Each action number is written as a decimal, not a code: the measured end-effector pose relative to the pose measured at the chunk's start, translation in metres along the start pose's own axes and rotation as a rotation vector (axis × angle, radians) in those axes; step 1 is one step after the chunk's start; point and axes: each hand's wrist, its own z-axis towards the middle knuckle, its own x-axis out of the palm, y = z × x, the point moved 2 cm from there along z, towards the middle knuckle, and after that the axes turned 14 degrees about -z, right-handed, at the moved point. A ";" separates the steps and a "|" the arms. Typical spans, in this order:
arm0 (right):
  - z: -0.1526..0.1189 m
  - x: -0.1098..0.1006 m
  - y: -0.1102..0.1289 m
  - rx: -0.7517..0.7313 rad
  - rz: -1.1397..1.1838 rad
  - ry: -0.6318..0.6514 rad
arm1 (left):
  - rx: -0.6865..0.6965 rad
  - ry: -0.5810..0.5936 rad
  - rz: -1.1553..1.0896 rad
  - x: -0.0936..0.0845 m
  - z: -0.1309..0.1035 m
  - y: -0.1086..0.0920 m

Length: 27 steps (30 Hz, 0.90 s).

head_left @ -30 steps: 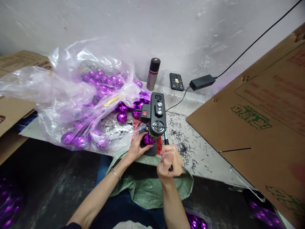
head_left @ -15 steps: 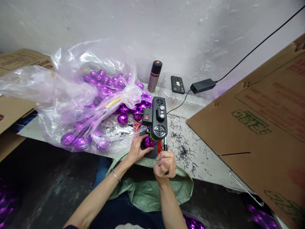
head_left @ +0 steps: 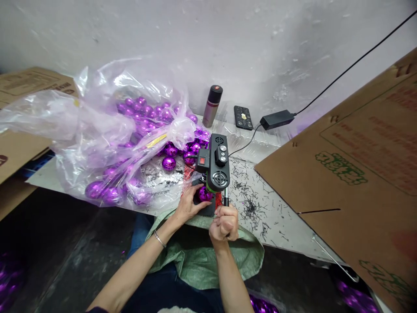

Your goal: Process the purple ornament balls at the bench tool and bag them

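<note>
A shiny purple ball sits under the head of a small black machine with a red switch. My left hand grips that ball between thumb and fingers from its left and near sides. My right hand is wrapped in a fist round the black lever handle at the machine's near right. Left of the machine, more purple balls lie loose and in a clear plastic bag. A green sack hangs at the table edge below my hands.
Behind the machine stand a dark-capped bottle, a phone and a black power adapter with its cable. Small black bits litter the table. A large cardboard box leans at right; more cardboard lies at left.
The whole view has shifted very slightly. Both hands keep their hold on the ball and the lever, with no clear movement.
</note>
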 end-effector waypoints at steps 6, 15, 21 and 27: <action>-0.003 0.005 -0.005 -0.012 0.042 -0.027 | -0.006 -0.002 -0.013 0.001 0.001 0.003; 0.007 0.003 -0.003 -0.084 0.000 0.006 | -0.019 0.021 0.002 -0.001 0.006 0.003; 0.062 -0.006 0.027 0.116 0.023 0.074 | 0.023 0.059 0.039 -0.002 -0.005 -0.009; 0.056 -0.011 0.027 0.064 -0.004 0.112 | 0.183 0.100 0.154 -0.025 -0.064 -0.034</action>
